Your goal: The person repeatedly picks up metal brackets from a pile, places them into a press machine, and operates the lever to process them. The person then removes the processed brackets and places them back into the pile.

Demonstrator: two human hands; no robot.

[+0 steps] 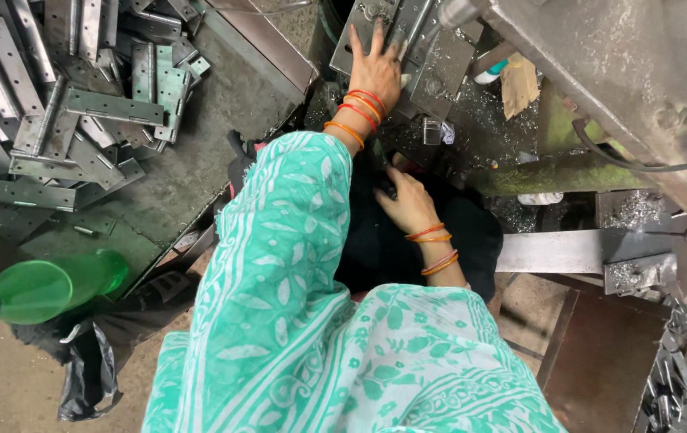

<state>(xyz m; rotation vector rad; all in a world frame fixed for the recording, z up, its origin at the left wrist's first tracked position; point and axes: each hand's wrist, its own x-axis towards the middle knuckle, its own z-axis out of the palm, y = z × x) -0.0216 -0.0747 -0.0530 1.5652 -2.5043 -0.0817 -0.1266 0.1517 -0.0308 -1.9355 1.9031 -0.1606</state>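
The left hand point(375, 68), fingers spread flat, is pressed on a steel hinge plate point(359, 36) at the near edge of the drilling machine's bed point(448, 68). The right hand point(408, 200) is curled over dark cloth point(375, 240); its grasp cannot be told. The plate is best kept seated squarely, fingertips held clear of the swarf point(480, 120).

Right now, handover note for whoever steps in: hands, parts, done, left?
Left hand: flat, fingers spread, pressing a metal hinge plate on the machine bed.
Right hand: low on dark cloth in the lap; grip unclear.
Parts: hinge pile on the left tray; a smaller heap lower right.
Done/left: can't tell which pile is finished.
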